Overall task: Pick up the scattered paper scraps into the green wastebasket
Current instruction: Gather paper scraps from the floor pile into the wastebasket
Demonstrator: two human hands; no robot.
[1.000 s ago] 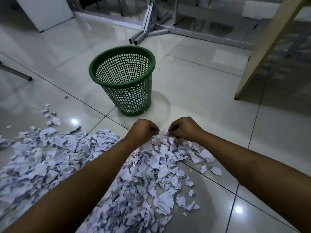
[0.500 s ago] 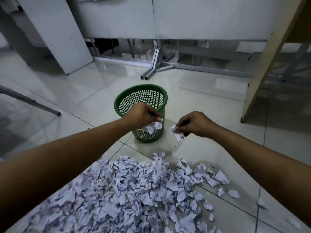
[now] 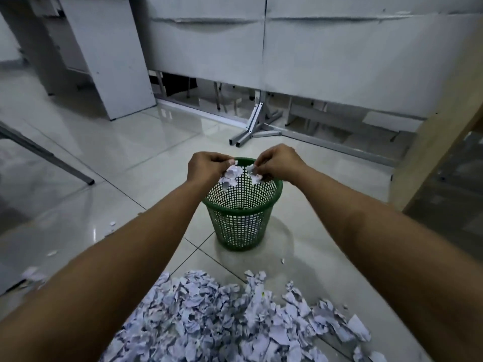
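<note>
Both hands over the green wastebasket [image 3: 241, 205], frame centre. Left hand [image 3: 206, 165] fingers curled round a clump of paper scraps [image 3: 230, 175]; right hand [image 3: 278, 162] fingers pinch a smaller clump [image 3: 254, 173]. Fingertips hidden behind knuckles and paper. Hands cover the basket's far rim. Main scrap pile [image 3: 222, 314] on the floor tiles [image 3: 109, 158], bottom centre, cut off by the lower edge. Basket contents hard to make out through the mesh.
</note>
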